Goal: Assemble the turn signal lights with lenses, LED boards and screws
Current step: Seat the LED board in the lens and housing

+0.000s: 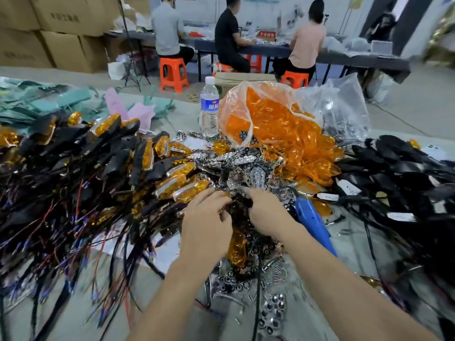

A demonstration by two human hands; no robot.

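While both hands meet over the middle of the cluttered desk (73, 316), a heap of assembled turn signal lights (138, 153), amber-faced with black bodies and trailing red, blue and black wires, fills the nine o'clock side. The left hand (206, 225) curls its fingers onto a small dark part (240, 205) held between the two hands. At twelve o'clock of this hand a water bottle (209, 107) stands upright. Silvery boards (246, 161) lie heaped at twelve o'clock of the dark part. The right hand (268, 212) grips the part from three o'clock, fingers curled; blur hides the exact hold. Loose screws (278, 269) lie at six o'clock of the hands, and a clear bag of orange lenses (278, 124) sits at one o'clock. A blue screwdriver (312, 222) lies just beside the right forearm. Black housings (398, 168) crowd the three o'clock edge.
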